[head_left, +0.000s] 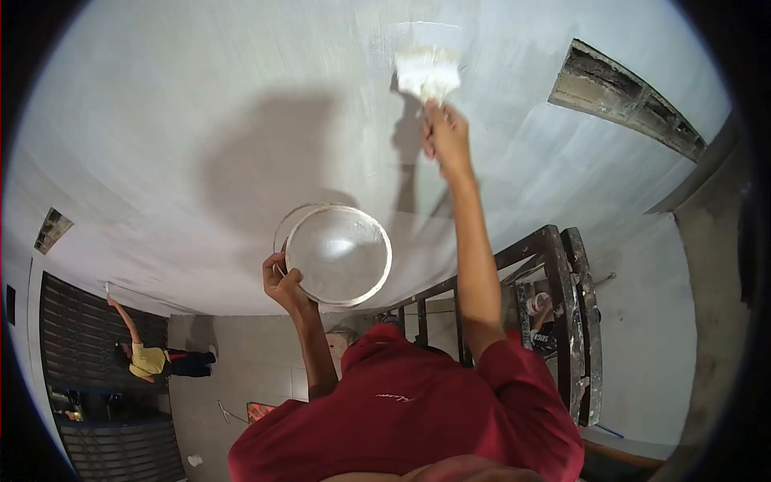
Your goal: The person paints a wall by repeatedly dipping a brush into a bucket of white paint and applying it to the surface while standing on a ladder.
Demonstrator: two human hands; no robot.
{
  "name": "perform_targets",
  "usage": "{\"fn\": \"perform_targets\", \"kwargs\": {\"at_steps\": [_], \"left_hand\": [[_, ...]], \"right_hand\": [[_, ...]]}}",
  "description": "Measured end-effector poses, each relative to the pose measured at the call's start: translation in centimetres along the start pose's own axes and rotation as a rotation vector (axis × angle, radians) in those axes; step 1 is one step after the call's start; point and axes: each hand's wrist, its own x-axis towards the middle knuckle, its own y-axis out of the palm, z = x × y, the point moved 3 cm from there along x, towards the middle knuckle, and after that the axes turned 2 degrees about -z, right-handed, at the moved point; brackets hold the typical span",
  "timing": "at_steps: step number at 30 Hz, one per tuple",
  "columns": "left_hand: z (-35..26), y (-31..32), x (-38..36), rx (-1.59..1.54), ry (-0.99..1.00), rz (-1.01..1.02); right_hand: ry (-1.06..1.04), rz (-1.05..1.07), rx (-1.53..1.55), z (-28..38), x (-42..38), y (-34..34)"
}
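My right hand [444, 136] is raised high against the wall, its fingers wrapped round the handle of a wide paintbrush [428, 74]. White paint coats the brush, and its bristles meet the pale wall [241, 56], where a wet white stroke shows just above them. Lower and to the left, my left hand [286, 281] grips the rim of a round paint bucket [337, 255]. White smears ring the bucket's edge, and its inside looks pale with a bright glare. The thin wire handle loops out behind it. Part of my left fingers is hidden behind the bucket.
A dark ladder [554, 281] stands close by my right arm. Two openings, one a vent hole [626, 96], break the wall. Far left, a co-worker in yellow [148, 360] reaches to the wall near a dark metal gate [88, 321]. Another person [546, 336] is partly visible beyond the ladder.
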Motion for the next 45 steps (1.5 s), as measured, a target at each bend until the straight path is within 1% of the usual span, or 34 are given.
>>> {"fn": "perform_targets", "kwargs": {"at_steps": [2,4,5,7,8,9,10,11,12,13,15,17,18,19,22,24,25,26,28,30,31,33,34,35,36,38,39,41,43,45], "left_hand": [[-0.3,0.0,-0.2,0.009,-0.023,-0.012],[-0.4,-0.1,-0.5,0.027,-0.032,-0.015],[-0.5,-0.1,-0.5,0.036,-0.024,-0.009],[-0.7,-0.1,-0.6,0.058,-0.003,0.004],[-0.8,0.1,-0.6,0.067,0.007,0.01],[-0.9,0.2,-0.8,0.076,0.015,0.013],[-1.0,0.4,-1.0,0.061,0.01,0.025],[-1.2,0.7,-1.1,0.043,0.009,0.038],[-1.4,0.8,-1.2,0.028,0.009,0.052],[-1.4,0.9,-1.3,0.026,0.003,0.055],[-1.3,0.9,-1.4,0.018,-0.007,0.06],[-1.1,0.4,-1.4,0.001,-0.018,0.055],[-1.0,0.2,-1.4,-0.014,-0.023,0.048],[-0.9,0.1,-1.5,-0.009,-0.036,0.04],[-0.9,-0.3,-1.7,0.003,-0.062,0.042],[-1.2,-0.8,-2.2,0.004,-0.056,0.055],[-1.2,-1.1,-2.2,0.016,-0.048,0.04],[-1.1,-1.4,-2.3,0.033,-0.041,0.026],[-1.3,-1.6,-2.2,0.055,-0.023,0.012],[-1.8,-2.0,-2.6,0.084,-0.015,-0.002],[-2.2,-2.2,-2.8,0.051,-0.018,0.001],[-2.6,-1.8,-2.8,-0.026,-0.018,0.005],[-2.7,-1.9,-2.9,-0.016,-0.009,-0.007],[-2.8,-2.1,-3.0,-0.007,0.001,-0.007],[-3.0,-2.2,-3.1,0.001,0.011,-0.006],[-3.0,-2.5,-3.0,0.004,0.026,0.002],[-3.0,-2.8,-3.1,0.001,0.033,0.01],[-3.0,-2.8,-3.1,0.005,0.039,0.004],[-3.4,-3.0,-3.7,0.039,0.02,-0.022],[-3.5,-3.2,-4.1,0.025,0.024,-0.013]], "right_hand": [[0.125,-0.008,-0.008,-3.1,-1.6,-0.7],[0.267,-0.017,0.01,-4.9,-3.4,-1.2],[0.28,-0.016,0.011,-4.1,-3.5,-1.2],[0.306,-0.014,0.013,0.2,-3.6,-0.6],[0.253,-0.046,-0.014,2.5,-2.7,-0.3],[0.141,-0.037,-0.131,5.3,-1.5,0.2],[0.031,0.03,-0.069,7.7,0.3,0.7],[-0.022,0.051,-0.171,10.7,1.7,1.2],[-0.069,0.081,-0.144,12.5,3.6,1.8],[-0.158,0.1,-0.152,15.8,2.4,3.1],[-0.101,0.115,-0.073,15.9,4.1,3.9],[-0.119,0.043,-0.132,13.1,2.9,3.1],[-0.087,0.046,0.014,10.4,2.4,2.9],[-0.041,0.032,-0.023,7.2,2.1,2.4],[0.065,-0.008,0.046,-2.3,-0.3,1.4],[0.184,-0.007,0.058,-4.5,-2.3,1.0],[0.246,-0.007,0.067,-5.1,-2.9,1.0],[0.261,0.01,0.043,-4.7,-3.3,1.1],[0.276,0.045,-0.01,-1.1,-3.9,1.3],[0.144,0.103,-0.114,5.0,-3.3,2.3],[0.02,0.142,-0.103,7.5,-2.5,2.9],[-0.137,0.135,-0.094,11.7,-0.7,4.4],[-0.173,0.145,-0.033,12.5,0.7,5.0],[-0.161,0.118,-0.023,13.1,1.2,5.2],[-0.139,0.116,-0.034,12.0,2.2,5.1],[-0.081,0.087,-0.037,7.8,2.8,4.4],[-0.044,0.059,-0.026,5.2,2.2,3.9],[0.104,0.035,0.034,0.0,0.4,2.7],[0.154,0.014,0.051,-4.6,-1.7,1.8],[0.314,0.034,0.038,-5.5,-3.4,1.1]]}}
